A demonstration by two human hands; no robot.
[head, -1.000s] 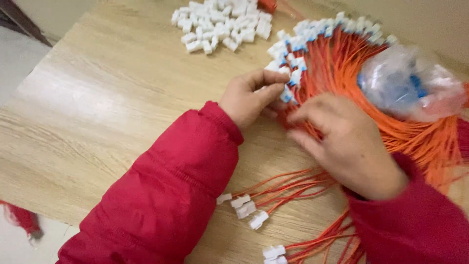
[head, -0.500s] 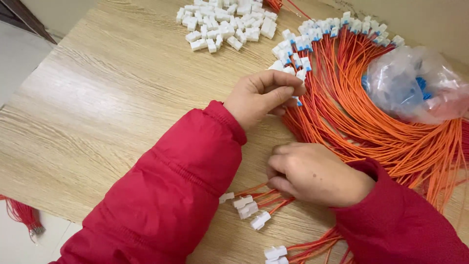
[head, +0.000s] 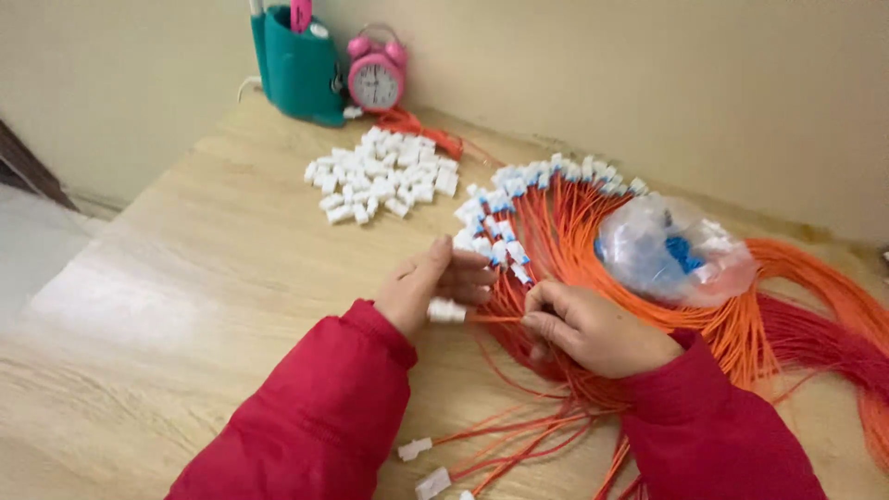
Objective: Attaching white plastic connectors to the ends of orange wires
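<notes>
While the wooden table [head: 185, 278] carried the whole job, we noted that the great fan of orange wires [head: 741, 324] covered its right half and ran off the far right edge, several strands crossing one another. We judged tangling the chief hazard: a pull on one strand could drag its neighbours and disorder the row of white and blue terminated ends [head: 519, 199] lying at the top of the fan. A clear plastic bag [head: 671, 245] of small blue parts rested on top of the wires, and we considered that any tug beneath it might shift or spill it.

Beyond the fan, a heap of loose white connector housings [head: 384, 176] lay near the wall, well apart from both hands. A teal holder [head: 301, 69] and a pink alarm clock [head: 375, 79] stood at the back, clear of the work.

We recorded the left hand [head: 435, 287] closed on one white housing [head: 447, 310], pinched at the fingertips just left of the fan. The right hand [head: 593, 329] lay on the wires, its thumb and forefinger narrowed on a few orange strands led toward that housing. We judged that a misaligned wire end could buckle or seat only partly. Whether the wire had entered the housing we could not tell.
</notes>
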